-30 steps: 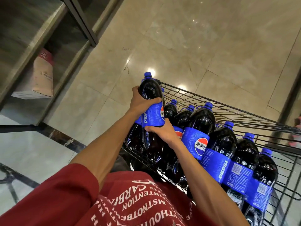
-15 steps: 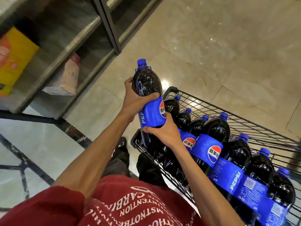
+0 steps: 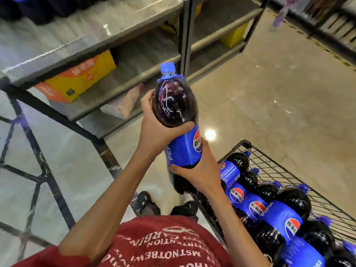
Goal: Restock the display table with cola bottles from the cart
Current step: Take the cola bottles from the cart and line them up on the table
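I hold one large cola bottle (image 3: 176, 110) with a blue cap and blue label, upright and tilted slightly, above the floor between the cart and the shelving. My left hand (image 3: 156, 130) grips its dark upper body. My right hand (image 3: 200, 170) grips it lower, just under the label. The black wire cart (image 3: 289, 170) stands at the lower right and holds several more cola bottles (image 3: 269, 212) lying close together. The grey display table top (image 3: 81, 35) runs across the upper left, blurred.
Lower shelves under the table hold a yellow and orange carton (image 3: 81, 78), a pale bag (image 3: 125, 105) and more yellow cartons (image 3: 235, 35). A black metal frame (image 3: 48, 170) over a pale surface fills the left. Beige tiled floor lies to the right.
Both hands have lifted the bottle up out of the cart and toward the shelving. The view has swung up and left, bringing the table top and more cartons into sight.
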`<state>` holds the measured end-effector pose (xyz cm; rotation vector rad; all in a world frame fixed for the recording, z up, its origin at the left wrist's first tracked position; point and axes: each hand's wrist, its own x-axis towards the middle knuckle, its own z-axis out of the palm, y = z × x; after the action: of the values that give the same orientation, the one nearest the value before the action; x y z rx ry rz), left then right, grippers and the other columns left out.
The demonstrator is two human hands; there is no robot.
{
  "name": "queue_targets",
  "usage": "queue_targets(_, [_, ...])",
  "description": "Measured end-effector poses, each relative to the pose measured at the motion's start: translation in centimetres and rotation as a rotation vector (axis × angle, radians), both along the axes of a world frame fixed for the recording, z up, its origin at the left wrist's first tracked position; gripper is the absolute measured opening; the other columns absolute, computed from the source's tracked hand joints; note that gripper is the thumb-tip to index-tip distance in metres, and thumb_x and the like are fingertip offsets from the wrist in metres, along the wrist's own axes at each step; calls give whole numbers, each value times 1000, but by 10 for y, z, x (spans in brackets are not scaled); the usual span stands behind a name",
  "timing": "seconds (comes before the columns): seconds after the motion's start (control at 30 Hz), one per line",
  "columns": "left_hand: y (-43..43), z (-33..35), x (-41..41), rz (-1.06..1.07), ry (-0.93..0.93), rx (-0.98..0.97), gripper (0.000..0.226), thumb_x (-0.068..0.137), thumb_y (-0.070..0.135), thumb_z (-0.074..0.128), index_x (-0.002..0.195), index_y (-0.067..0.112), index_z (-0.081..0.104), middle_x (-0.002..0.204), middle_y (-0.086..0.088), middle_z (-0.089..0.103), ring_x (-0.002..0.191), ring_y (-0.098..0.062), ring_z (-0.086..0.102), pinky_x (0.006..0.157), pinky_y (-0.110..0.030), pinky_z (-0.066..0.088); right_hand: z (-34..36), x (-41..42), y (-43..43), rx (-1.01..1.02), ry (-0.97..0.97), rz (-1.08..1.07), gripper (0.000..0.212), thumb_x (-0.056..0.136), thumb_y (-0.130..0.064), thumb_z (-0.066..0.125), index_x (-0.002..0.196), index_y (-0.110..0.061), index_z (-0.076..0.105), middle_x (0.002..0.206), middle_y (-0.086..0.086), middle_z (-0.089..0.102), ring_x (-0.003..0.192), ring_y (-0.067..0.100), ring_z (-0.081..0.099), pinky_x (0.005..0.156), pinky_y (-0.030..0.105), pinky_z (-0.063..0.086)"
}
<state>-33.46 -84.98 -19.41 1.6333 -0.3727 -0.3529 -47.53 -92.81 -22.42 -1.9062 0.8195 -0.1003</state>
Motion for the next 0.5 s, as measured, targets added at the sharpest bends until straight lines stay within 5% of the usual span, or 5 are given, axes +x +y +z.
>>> queue_targets(0.13, [61,28,26,83,-93,-35,108,54,17,95,141,21,31,137,15,49,126,1,54,103,-22,47,17,37,44,-42,-75,82,83,54,-46,92,102,-76,31,104,-51,51,93,-19,55,76,17,47])
queue_targets(0.3, [128,42,65,172,-187,-40,108,56,1,97,139,18,30,134,19,46,122,11,51,97,-7,41,22,89,98,-31,-161,194,85,53,-50,92,113,-67,34,110,-52,50,100,-22,53,78,10,43])
queue_targets(0.5, [209,49,107,327,-233,-46,110,51,17,96,141,20,32,140,12,47,130,-3,51,104,-15,42,21,149,164,-23,-224,338,92,47,-64,86,119,-72,29,117,-46,52,106,-15,56,87,22,53])
